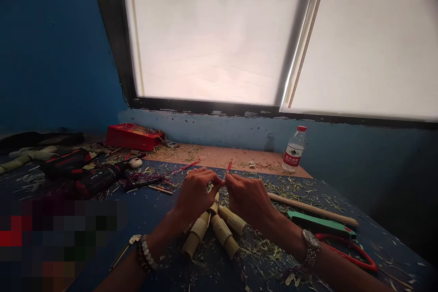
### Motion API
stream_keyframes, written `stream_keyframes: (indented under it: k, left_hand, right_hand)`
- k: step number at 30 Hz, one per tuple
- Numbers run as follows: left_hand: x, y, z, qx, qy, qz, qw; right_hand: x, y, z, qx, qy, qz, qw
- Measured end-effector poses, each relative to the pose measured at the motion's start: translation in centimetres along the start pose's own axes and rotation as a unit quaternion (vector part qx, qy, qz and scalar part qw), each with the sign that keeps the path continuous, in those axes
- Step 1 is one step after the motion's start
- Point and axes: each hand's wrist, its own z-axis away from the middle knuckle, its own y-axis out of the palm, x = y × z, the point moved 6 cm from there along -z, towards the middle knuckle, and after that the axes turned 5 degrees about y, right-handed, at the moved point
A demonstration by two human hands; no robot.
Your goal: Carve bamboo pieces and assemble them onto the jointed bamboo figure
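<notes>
My left hand (199, 190) and my right hand (248, 197) meet at the middle of the table, thumbs and fingers pinched together almost tip to tip. Whatever they pinch is too small to make out. A thin red and clear stick-like thing (229, 164) shows just beyond the right fingertips; I cannot tell whether the hand touches it. Beneath both hands lies a jointed figure of bamboo pieces (224, 236), its short tubes pointing toward me and its upper part mostly hidden by the hands.
To the right lie a wooden rod (315, 209), a green tool (320, 224) and red-handled scissors (352, 251). A water bottle (293, 151) stands behind. Leftward are power drills (99, 179) and a red box (133, 137). Shavings litter the blue table (150, 212).
</notes>
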Motion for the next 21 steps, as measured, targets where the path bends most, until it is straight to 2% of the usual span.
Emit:
stream_keyframes:
  k: [12,21]
  left_hand:
    - [-0.8,1.0,0.5,0.017,-0.054,-0.020,0.998]
    - [-0.8,2.2,0.9,0.054,-0.076,-0.104,0.990]
  right_hand:
    - [0.5,0.9,0.6,0.032,0.030,0.045,0.998]
    - [1.1,1.3,0.2,0.086,0.083,0.042,0.992]
